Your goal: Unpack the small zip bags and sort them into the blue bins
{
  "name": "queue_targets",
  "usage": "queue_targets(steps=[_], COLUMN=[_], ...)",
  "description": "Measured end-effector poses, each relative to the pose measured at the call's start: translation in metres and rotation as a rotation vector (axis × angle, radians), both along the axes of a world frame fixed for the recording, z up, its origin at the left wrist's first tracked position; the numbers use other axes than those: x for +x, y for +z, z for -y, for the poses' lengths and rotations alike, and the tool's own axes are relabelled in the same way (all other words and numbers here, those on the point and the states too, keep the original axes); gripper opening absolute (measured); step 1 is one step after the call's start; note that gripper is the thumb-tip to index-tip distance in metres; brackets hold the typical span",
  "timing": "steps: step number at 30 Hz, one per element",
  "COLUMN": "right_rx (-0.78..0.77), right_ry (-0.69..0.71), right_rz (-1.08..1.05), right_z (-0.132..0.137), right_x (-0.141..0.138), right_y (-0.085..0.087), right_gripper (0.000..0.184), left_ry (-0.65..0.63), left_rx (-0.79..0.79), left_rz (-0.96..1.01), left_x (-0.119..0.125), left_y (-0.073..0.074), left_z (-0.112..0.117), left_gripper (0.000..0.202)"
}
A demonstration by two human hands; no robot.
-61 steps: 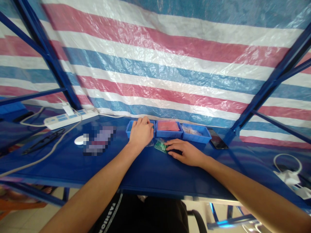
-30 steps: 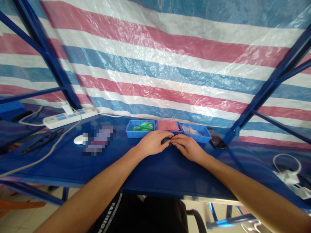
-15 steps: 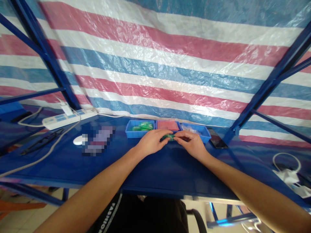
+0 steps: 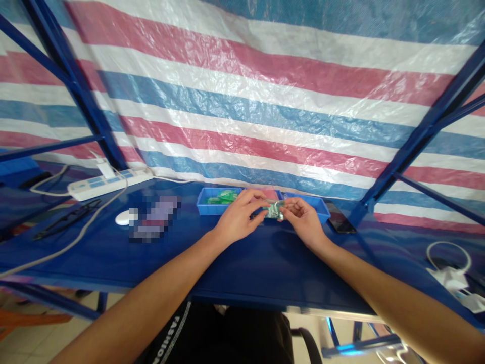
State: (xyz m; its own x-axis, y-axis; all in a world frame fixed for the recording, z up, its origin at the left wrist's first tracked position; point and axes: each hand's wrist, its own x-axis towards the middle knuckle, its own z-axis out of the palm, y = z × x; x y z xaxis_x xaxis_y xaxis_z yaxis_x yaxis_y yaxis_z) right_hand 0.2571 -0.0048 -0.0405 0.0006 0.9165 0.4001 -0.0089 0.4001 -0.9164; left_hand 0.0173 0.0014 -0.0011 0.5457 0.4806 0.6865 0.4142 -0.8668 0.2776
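Between my hands is a small shiny green packet point(image 4: 273, 209), held just above the table in front of the bins. My left hand point(image 4: 242, 215) pinches its left end between thumb and fingers. At its right end, my right hand point(image 4: 303, 217) is closed in a pinch too. Behind my left hand stands a blue bin point(image 4: 206, 208) with green packets point(image 4: 225, 197) in it. A middle bin with a pink-red stack point(image 4: 272, 193) is partly covered by my hands. The right blue bin point(image 4: 321, 210) sits behind my right hand, its contents mostly hidden.
A black phone point(image 4: 339, 217) lies right of the bins. On the left are a white power strip point(image 4: 109, 184), a cable point(image 4: 81, 230), dark-framed glasses point(image 4: 68, 220), a white round object point(image 4: 122, 218) and a pixelated item point(image 4: 155, 217). A striped tarp point(image 4: 242, 101) hangs behind the blue table point(image 4: 250, 268).
My hands have drawn slightly apart, and the packet's shiny face now shows more between them. Its surface has turned toward me.
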Motion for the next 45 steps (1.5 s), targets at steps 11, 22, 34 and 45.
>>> queue_targets(steps=[11, 22, 34, 45], right_rx=[0.109, 0.138, -0.016, 0.023], right_ry=[0.12, 0.007, 0.238, 0.081], right_rz=[0.258, 0.254, 0.177, 0.169], right_z=[0.018, 0.011, 0.009, 0.009], right_x=[-0.004, -0.002, -0.004, -0.001], right_y=[0.003, 0.0, -0.007, 0.001], right_gripper=[0.031, 0.035, 0.034, 0.037], left_ry=[-0.038, -0.016, -0.053, -0.077], left_rx=[-0.229, -0.167, -0.092, -0.438], left_rz=[-0.06, 0.081, 0.097, 0.167], left_x=[0.007, 0.006, 0.007, 0.01], left_y=[-0.007, -0.008, -0.004, -0.005], left_z=[0.003, -0.005, 0.002, 0.002], left_gripper=[0.046, 0.024, 0.022, 0.068])
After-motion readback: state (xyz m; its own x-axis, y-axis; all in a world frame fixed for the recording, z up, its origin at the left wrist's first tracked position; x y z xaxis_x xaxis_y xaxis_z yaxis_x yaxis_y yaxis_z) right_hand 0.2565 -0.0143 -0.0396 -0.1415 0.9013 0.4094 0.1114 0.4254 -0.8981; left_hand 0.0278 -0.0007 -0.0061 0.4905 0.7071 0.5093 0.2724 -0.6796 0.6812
